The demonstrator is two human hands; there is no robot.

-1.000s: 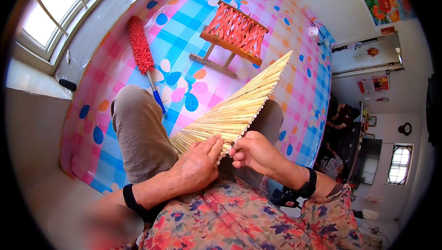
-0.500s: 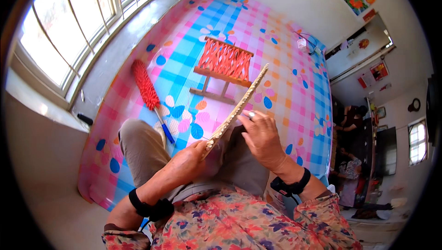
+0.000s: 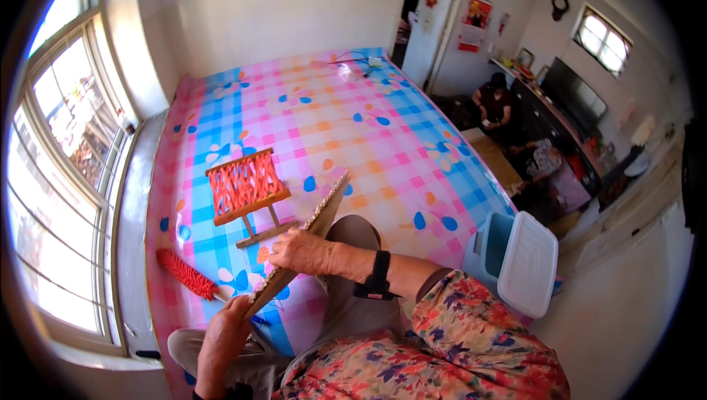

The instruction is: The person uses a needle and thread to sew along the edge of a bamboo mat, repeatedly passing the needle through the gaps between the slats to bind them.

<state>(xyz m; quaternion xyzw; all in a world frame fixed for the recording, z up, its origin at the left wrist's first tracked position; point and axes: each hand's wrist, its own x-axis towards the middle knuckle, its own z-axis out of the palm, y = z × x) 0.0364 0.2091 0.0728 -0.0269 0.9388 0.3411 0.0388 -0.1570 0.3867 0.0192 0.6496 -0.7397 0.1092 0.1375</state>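
Observation:
My left hand (image 3: 224, 330) grips the lower end of a thin, flat tan panel (image 3: 333, 201) with a knobbly cream edge, seen nearly edge-on. The panel slants up and away to the right above my lap. My right hand (image 3: 303, 250) lies across its middle, fingers curled at the studded edge; the fingertips are partly hidden. Beyond the hands, a small wooden folding stool (image 3: 247, 186) with a red-orange woven strap seat stands on the checked sheet. A red fluffy duster (image 3: 188, 275) lies left of the panel, its blue handle partly covered.
The pink, blue and orange checked sheet (image 3: 383, 164) covers the broad raised surface where I sit. A barred window and sill (image 3: 136, 238) run along the left. A blue tub with a white lid (image 3: 526, 264) stands at right. Two people (image 3: 493, 102) sit farther back.
The view has swung up and to the right. My right hand has gone from beside the panel's upper half to across its middle. My left hand keeps its hold.

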